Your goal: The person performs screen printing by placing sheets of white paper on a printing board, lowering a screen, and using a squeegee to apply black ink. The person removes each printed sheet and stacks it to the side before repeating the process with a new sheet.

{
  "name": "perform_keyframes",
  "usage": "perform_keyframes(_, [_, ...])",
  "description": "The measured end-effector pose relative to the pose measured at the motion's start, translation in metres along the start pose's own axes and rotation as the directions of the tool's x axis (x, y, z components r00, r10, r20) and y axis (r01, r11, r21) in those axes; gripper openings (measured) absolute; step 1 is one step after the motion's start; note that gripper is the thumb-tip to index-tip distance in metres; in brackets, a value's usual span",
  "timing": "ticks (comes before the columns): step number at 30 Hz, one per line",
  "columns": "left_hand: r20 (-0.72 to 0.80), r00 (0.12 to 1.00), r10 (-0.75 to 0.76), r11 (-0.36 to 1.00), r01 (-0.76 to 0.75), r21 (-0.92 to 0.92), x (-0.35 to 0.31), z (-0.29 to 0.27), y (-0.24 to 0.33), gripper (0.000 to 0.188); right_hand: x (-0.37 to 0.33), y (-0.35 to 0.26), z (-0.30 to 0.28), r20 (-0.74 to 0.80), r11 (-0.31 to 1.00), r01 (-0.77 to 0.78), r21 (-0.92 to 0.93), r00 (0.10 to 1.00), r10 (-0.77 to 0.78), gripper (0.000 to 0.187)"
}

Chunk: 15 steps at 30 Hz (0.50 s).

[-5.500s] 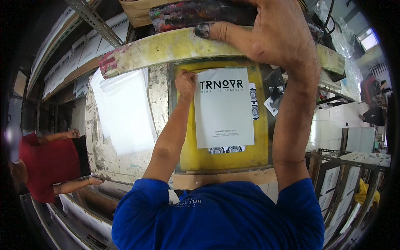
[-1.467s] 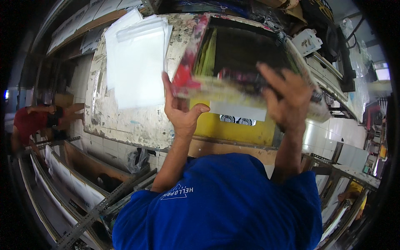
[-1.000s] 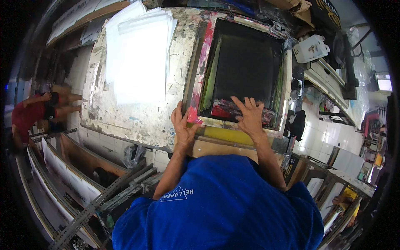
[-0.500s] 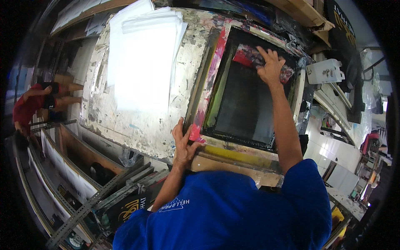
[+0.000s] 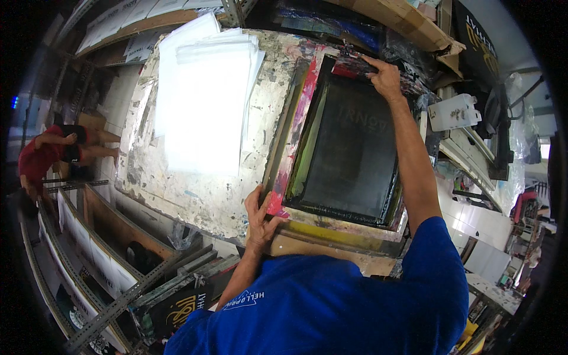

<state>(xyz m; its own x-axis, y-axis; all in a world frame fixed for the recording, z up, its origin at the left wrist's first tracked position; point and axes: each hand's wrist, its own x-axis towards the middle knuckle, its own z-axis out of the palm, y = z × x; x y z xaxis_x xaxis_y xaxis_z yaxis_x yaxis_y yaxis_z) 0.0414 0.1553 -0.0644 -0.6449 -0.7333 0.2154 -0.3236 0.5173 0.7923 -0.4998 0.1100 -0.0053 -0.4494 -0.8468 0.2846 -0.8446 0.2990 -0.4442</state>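
A screen-printing frame (image 5: 294,142), smeared with pink and red ink, lies on the worktable in front of me. Its dark mesh (image 5: 349,154) has faint lettering on it. At the far end of the mesh, my right hand (image 5: 386,80) is closed on an ink-stained squeegee (image 5: 353,67), red at its left end; part of it is behind my fingers. My left hand (image 5: 260,223) grips the frame's near left corner, thumb on top and fingers along the outer side.
A stack of white paper sheets (image 5: 204,106) lies on the paint-spattered table (image 5: 148,160) to the left. At the right stands a translucent plastic jug (image 5: 454,112). A cardboard box (image 5: 402,21) is at the back. Another person (image 5: 50,145) bends at the far left, near shelving.
My right hand has pushed the squeegee farther away, to the far end of the frame, baring more mesh. My left hand stays on the frame's corner.
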Motion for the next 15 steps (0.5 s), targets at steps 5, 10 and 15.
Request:
perform_keyframes(5, [0.071,0.995,-0.073,0.995,0.077,-0.066,-0.003,-0.001,-0.001,0.072,-0.026,-0.003,-0.021,-0.003,0.933,-0.171,0.318,0.983,0.181,0.068])
perform_keyframes(10, [-0.052,0.995,-0.082,0.979,0.071,-0.189,-0.003,0.003,0.008,0.072,-0.114,-0.077,-0.058,0.094,0.823,-0.288,0.490,0.956,0.278,0.069])
perform_keyframes(15, [-0.222,0.972,0.071,0.965,-0.124,-0.233,0.020,-0.008,0.036,0.077,-0.209,-0.199,-0.111,0.155,0.882,-0.309,0.355,0.950,0.270,0.070])
